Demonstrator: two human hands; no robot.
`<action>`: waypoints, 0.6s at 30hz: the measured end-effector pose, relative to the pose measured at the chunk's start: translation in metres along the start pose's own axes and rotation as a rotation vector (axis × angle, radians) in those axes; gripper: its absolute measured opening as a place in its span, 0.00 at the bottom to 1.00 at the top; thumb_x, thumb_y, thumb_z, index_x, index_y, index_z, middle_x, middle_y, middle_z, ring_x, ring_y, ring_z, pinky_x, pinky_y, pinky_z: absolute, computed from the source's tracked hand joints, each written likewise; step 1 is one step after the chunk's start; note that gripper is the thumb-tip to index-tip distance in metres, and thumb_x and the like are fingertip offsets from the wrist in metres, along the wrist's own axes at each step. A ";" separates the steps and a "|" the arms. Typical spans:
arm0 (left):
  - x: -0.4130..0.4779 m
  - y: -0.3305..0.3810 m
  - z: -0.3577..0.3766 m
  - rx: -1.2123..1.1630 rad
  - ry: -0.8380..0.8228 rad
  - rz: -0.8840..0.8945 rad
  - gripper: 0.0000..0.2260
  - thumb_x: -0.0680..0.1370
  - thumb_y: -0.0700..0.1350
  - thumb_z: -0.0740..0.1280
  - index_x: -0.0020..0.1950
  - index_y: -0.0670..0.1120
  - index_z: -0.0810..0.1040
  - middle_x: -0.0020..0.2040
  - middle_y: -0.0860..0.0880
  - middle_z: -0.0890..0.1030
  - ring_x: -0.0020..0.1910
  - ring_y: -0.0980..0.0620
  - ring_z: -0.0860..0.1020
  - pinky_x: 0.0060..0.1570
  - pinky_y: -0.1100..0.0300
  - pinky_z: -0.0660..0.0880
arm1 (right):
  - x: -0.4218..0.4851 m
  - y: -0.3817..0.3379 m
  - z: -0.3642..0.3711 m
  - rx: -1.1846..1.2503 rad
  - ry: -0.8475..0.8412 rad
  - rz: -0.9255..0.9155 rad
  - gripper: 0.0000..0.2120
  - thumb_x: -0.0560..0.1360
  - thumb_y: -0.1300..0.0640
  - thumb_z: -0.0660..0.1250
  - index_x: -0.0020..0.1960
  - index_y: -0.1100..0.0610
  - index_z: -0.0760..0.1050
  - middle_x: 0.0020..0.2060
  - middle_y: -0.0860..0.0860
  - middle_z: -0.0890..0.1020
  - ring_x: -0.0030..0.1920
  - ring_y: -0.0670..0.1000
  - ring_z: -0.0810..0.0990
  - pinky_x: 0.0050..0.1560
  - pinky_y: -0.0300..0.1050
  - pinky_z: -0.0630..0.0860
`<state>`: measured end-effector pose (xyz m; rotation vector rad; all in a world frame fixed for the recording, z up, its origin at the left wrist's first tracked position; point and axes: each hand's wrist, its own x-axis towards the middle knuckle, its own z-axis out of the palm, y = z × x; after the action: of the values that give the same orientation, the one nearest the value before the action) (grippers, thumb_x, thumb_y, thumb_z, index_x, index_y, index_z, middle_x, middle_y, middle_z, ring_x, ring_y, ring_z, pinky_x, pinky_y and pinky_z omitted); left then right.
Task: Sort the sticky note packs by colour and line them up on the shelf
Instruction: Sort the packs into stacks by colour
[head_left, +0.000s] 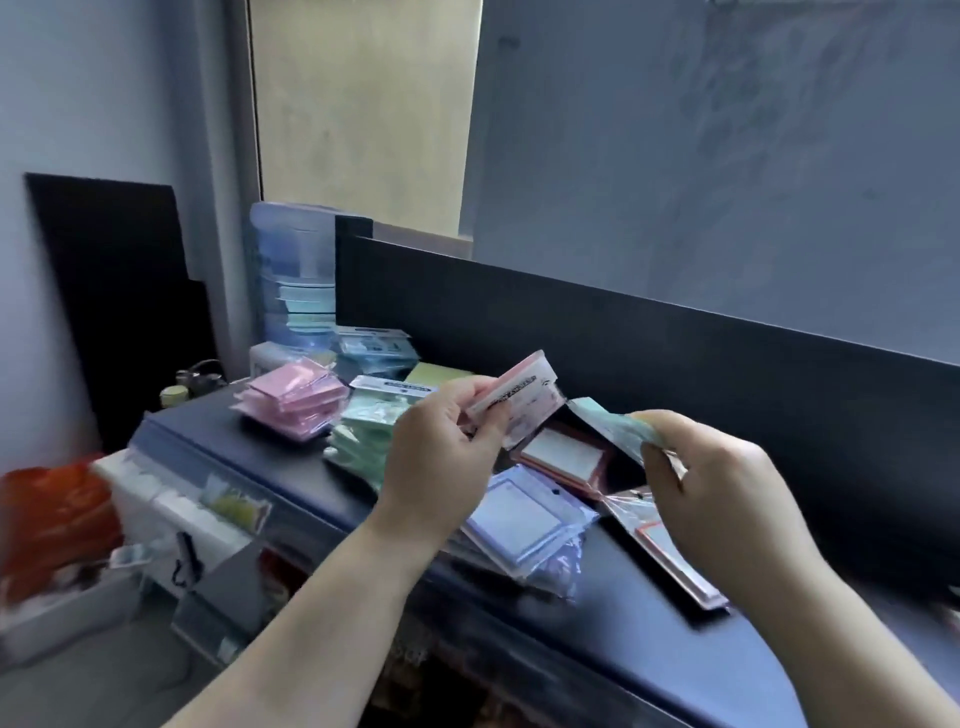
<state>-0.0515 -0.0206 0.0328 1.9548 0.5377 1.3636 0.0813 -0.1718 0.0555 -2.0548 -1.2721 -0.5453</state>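
Packs could slide apart, I reckon: left hand (441, 441) pinches a pink pack (514, 400), right hand (722, 483) a green pack (613, 426), above the shelf (291, 467) piles.

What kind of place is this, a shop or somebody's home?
Probably a small stationery shop or its stockroom, though I can't be sure. Piles of wrapped sticky note packs, pink and green, cover a dark shelf, with a big water bottle behind.
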 end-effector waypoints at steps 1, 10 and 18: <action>0.008 -0.012 -0.018 -0.002 0.018 0.009 0.04 0.75 0.50 0.70 0.49 0.57 0.81 0.40 0.63 0.81 0.43 0.63 0.79 0.42 0.71 0.74 | 0.008 -0.014 0.014 0.000 0.005 -0.016 0.14 0.74 0.63 0.65 0.53 0.47 0.80 0.39 0.47 0.83 0.38 0.55 0.80 0.37 0.46 0.75; 0.082 -0.131 -0.140 0.223 0.161 0.071 0.12 0.76 0.39 0.69 0.57 0.49 0.82 0.51 0.55 0.83 0.52 0.56 0.80 0.53 0.63 0.76 | 0.057 -0.114 0.130 -0.081 0.148 -0.170 0.18 0.70 0.68 0.65 0.57 0.54 0.80 0.50 0.48 0.84 0.45 0.53 0.83 0.39 0.42 0.77; 0.113 -0.191 -0.158 0.483 -0.143 -0.026 0.17 0.76 0.37 0.63 0.62 0.50 0.79 0.62 0.53 0.78 0.61 0.51 0.75 0.62 0.59 0.69 | 0.077 -0.142 0.181 -0.265 0.044 -0.238 0.24 0.65 0.66 0.62 0.60 0.56 0.79 0.52 0.50 0.83 0.50 0.55 0.82 0.48 0.48 0.80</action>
<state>-0.1479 0.2321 -0.0002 2.3947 0.8829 1.1367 -0.0104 0.0501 0.0216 -2.0998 -1.4959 -0.9052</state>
